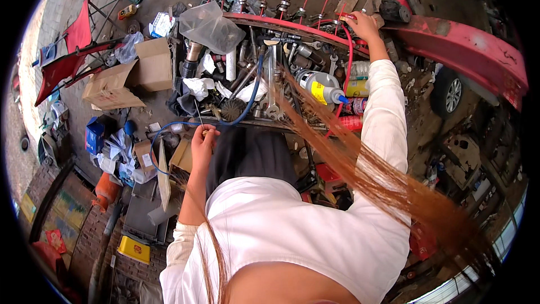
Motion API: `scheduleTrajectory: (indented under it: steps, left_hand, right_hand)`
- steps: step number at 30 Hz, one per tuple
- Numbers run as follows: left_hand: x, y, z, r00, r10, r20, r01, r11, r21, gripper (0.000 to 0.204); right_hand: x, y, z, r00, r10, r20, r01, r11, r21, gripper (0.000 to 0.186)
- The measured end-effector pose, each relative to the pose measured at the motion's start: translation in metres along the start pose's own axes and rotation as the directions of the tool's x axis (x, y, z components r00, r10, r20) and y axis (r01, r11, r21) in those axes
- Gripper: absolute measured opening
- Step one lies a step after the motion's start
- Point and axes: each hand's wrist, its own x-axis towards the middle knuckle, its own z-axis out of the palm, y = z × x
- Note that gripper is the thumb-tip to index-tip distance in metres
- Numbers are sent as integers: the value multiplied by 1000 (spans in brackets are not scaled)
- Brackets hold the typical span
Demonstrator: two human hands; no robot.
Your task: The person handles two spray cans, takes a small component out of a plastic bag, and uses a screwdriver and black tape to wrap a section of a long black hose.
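My left hand (pixel 203 143) is closed at the near edge of a tool tray (pixel 261 121). A thin metal rod (pixel 199 114) sticks up from its fingers, with a small brass-coloured bit at the grip. A blue hose (pixel 260 76) curves past it over the tray. My right arm reaches to the far right, where my right hand (pixel 364 27) is closed at the end of a red rack (pixel 281 22) with several upright red rods. What its fingers grip is too small to make out. A red hose (pixel 351 50) runs down close by.
The tray holds wrenches (pixel 274 111), sockets and a grey bottle with a blue cap (pixel 320 87). Left stand an open cardboard box (pixel 115 87) and a folding red chair (pixel 79 28). A red panel (pixel 467 39) and a wheel (pixel 448 91) are at right. Loose hair crosses the view.
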Motion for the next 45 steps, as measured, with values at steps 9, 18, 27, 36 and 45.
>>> scheduleTrajectory:
  steps: [9, 18, 27, 36, 45]
  left_hand:
    - [-8, 9, 4, 999, -41, 14, 41, 999, 28, 7]
    - [8, 1, 10, 994, 47, 100, -50, 998, 32, 7]
    - [15, 2, 1, 987, 109, 118, -102, 993, -66, 8]
    - [30, -2, 0, 979, 149, 140, -148, 989, -22, 9]
    - [30, 34, 52, 877, 264, 401, -407, 853, 328, 10]
  right_hand:
    - [-40, -9, -32, 890, -19, -455, 90, 987, 134, 57]
    - [-220, -130, -109, 929, -175, -325, 353, 683, 639, 34]
    - [-299, -144, -99, 957, -285, -54, 286, 898, 334, 31]
    - [-339, -151, -67, 973, 230, -23, -159, 739, 655, 21]
    - [-393, -178, -44, 698, 694, 175, -34, -213, 977, 18]
